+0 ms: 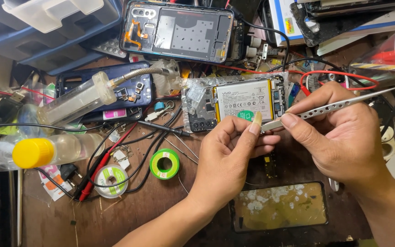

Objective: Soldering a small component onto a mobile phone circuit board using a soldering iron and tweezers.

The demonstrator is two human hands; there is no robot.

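My right hand (339, 137) pinches a pair of metal tweezers (339, 106) with a row of holes along the shaft, tips pointing left. My left hand (232, 153) is curled beside the tips, thumb and long thumbnail touching them; whether a small part sits between the fingers is hidden. Just above both hands lies an opened phone (238, 103) with a white battery showing, partly wrapped in clear plastic. A small dark circuit piece (269, 165) lies on the wooden bench below my hands.
Another opened phone (177, 31) lies at top centre, a blue one (115, 89) to its left. A clear syringe tube (76, 101), yellow-capped bottle (46, 151), green solder spool (164, 163), white spool (111, 179), red and black probes (99, 171) and a glass panel (280, 206) crowd the bench.
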